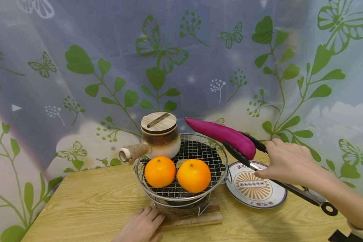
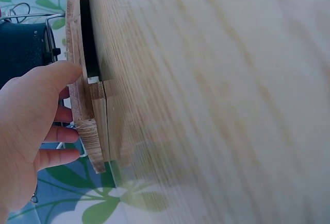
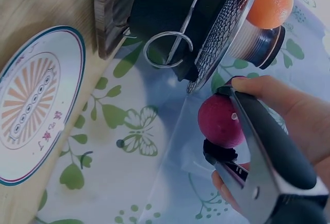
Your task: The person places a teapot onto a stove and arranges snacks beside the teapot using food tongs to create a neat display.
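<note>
My right hand (image 1: 290,161) grips black-and-steel tongs (image 1: 297,194), thumb on one arm and fingers on the other. Between their black tips is a long magenta sweet potato (image 1: 220,133), its pointed end toward the pot. It is held up in the air, right of the round wire grill (image 1: 181,194) and above the plate's far edge. In the right wrist view, the sweet potato's rounded end (image 3: 220,121) faces the camera. My left hand (image 1: 140,224) rests at the front left edge of the wooden board (image 2: 77,80) under the grill, fingers loosely extended.
Two oranges (image 1: 160,171) sit at the front of the grill mesh. Behind them stands a clay pot (image 1: 163,144) with a wooden lid and rope-wrapped side handle. A patterned white plate (image 1: 254,185) lies right of the grill. A leaf-print curtain (image 1: 199,67) hangs behind the table.
</note>
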The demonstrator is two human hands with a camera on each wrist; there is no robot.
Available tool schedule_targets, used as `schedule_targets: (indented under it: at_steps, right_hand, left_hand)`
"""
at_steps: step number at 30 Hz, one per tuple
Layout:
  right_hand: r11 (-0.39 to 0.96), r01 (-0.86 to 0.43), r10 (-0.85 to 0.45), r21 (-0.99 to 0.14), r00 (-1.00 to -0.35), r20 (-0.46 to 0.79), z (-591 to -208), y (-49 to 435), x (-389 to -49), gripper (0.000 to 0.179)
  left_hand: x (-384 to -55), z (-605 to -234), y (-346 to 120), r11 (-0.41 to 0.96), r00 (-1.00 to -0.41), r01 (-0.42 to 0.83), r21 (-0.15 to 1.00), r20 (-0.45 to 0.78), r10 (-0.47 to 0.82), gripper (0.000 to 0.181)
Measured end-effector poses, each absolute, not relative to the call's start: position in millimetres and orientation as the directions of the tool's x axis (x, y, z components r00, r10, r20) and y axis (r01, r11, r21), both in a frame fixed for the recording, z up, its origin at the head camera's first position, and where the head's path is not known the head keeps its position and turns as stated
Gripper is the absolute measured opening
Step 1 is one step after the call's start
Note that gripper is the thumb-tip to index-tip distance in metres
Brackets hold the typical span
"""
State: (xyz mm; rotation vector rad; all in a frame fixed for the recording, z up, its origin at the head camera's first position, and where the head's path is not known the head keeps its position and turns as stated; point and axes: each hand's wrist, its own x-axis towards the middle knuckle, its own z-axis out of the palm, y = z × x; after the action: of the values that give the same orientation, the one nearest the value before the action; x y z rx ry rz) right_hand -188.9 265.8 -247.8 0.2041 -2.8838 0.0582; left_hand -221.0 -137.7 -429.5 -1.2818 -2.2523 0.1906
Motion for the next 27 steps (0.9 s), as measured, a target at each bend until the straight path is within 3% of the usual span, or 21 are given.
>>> schedule_targets:
  at_steps: [11, 27]
  right_hand:
    - [0.985, -0.166, -0.173, 0.048, -0.955, 0.239, -238.0, 251.5, -192.4, 0.061]
    - [0.977, -0.193, -0.211, 0.091, -0.94, 0.266, -235.1, 237.5, -197.3, 0.054]
  left_hand:
    - [-220.4, -428.2, -137.8, 0.537, -0.411, 0.76, -0.367, 0.37, 0.833, 0.032]
    - [-220.4, -427.2, -137.5, 0.529, -0.396, 0.757, -0.384, 0.376, 0.838, 0.033]
